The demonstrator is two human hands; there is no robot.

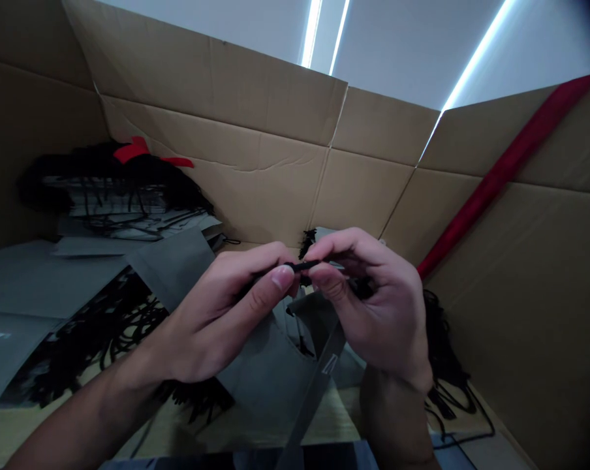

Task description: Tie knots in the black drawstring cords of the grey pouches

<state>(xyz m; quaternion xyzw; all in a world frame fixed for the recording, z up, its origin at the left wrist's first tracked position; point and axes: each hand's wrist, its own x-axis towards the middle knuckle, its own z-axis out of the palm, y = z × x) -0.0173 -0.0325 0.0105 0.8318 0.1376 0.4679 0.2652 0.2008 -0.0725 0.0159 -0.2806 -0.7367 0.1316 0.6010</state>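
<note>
A short stretch of black cord [305, 265] runs between my hands. My left hand [226, 307] pinches one side of it between thumb and forefinger. My right hand [378, 294] pinches the other side, and a small pale, shiny tip shows beside its fingers. Under both hands a grey paper bag [270, 372] lies tilted, its mouth gaping and a white letter showing on its side panel. How the cord joins the bag is hidden behind the hands.
Cardboard walls [217, 130] surround the work surface. Back left is a stack of grey bags [113, 202] with black cords heaped on top and red strips [133, 150]. More black cords [123, 320] lie at left and a cord bundle [444, 346] at right. A red band [500, 170] crosses the right wall.
</note>
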